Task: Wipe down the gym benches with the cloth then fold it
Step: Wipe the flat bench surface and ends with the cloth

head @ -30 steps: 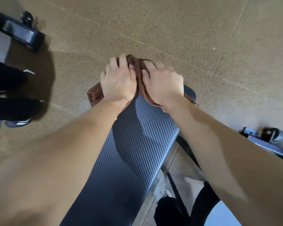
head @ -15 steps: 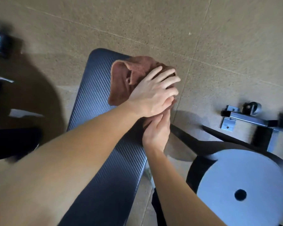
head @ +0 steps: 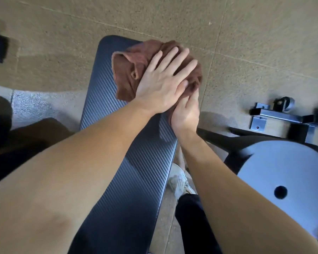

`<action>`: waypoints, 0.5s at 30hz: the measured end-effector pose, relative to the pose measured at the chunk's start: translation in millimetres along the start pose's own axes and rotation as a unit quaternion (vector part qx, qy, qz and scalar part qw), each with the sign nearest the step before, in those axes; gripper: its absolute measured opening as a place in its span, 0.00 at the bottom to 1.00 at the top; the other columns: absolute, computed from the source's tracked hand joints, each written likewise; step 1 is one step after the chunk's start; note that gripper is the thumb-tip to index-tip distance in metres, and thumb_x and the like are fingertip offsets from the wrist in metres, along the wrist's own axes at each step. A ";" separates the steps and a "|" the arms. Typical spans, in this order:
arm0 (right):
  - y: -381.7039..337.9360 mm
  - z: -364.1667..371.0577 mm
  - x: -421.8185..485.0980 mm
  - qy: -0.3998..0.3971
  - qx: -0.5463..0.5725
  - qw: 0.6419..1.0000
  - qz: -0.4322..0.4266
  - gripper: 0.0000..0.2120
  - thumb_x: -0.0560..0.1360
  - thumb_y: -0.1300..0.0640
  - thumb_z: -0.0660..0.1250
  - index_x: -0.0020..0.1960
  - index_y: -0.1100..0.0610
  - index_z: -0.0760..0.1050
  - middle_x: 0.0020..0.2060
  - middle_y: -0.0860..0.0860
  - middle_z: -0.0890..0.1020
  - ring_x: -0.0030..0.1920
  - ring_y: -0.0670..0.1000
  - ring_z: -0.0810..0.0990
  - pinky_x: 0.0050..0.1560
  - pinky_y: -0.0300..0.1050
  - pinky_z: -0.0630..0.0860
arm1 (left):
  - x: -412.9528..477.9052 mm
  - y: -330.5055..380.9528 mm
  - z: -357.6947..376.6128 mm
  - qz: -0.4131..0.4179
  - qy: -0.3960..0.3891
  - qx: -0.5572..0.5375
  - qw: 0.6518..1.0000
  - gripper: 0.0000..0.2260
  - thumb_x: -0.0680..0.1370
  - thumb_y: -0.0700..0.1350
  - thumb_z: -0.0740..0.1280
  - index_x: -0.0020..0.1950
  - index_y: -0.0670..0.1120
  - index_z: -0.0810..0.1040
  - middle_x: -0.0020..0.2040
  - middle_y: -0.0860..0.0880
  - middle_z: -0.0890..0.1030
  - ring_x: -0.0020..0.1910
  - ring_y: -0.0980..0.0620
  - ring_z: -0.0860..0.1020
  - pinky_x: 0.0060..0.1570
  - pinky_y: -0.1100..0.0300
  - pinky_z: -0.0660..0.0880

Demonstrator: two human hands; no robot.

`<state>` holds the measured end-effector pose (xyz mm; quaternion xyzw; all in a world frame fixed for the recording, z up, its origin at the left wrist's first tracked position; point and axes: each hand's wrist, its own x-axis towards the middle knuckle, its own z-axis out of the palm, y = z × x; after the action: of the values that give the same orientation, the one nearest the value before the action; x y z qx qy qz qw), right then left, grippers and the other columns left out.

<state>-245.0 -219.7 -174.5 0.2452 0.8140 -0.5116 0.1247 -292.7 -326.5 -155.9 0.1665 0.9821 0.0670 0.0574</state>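
The brown cloth [head: 126, 77] lies rumpled in the upper middle of the frame, on the far end of the gym bench [head: 136, 171] and reaching its right edge. The bench is a long dark pad with a fine woven texture and rounded corners, running up from bottom centre. The left hand [head: 161, 83] presses flat on the cloth; the right hand [head: 186, 110] touches its lower right edge.

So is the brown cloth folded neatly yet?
No, bunched up. The cloth lies rumpled on the bench, one corner curled over, left hand pressing flat on it.
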 end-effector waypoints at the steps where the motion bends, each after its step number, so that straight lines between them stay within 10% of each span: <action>1: 7.2 -1.2 -19.7 -0.002 -0.011 1.000 -0.006 0.26 0.85 0.46 0.50 0.81 0.48 0.54 0.76 0.50 0.67 0.74 0.49 0.68 0.73 0.46 0.65 | -23.9 4.1 1.3 0.007 -0.004 -0.002 1.000 0.24 0.83 0.53 0.50 0.81 0.54 0.56 0.82 0.49 0.54 0.80 0.48 0.54 0.77 0.46 0.51; 9: 27.5 -10.1 -84.2 -0.032 -0.032 0.998 0.035 0.26 0.84 0.50 0.54 0.81 0.51 0.54 0.78 0.52 0.63 0.74 0.54 0.67 0.69 0.45 0.63 | -115.1 24.2 10.3 -0.025 -0.032 0.013 0.999 0.23 0.83 0.53 0.54 0.79 0.56 0.60 0.81 0.49 0.58 0.78 0.47 0.60 0.75 0.47 0.55; 15: -1.3 -8.4 -23.8 0.020 0.001 0.999 0.035 0.19 0.81 0.52 0.60 0.67 0.59 0.61 0.69 0.56 0.62 0.56 0.57 0.72 0.57 0.49 0.67 | -48.4 0.5 -4.2 -0.042 0.011 -0.016 0.999 0.17 0.75 0.51 0.61 0.63 0.51 0.74 0.74 0.47 0.68 0.69 0.42 0.68 0.64 0.47 0.67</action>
<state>-225.1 -219.1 -158.9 0.2837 0.8065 -0.5031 0.1262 -247.8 -342.7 -147.3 0.1238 0.9875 0.0819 0.0523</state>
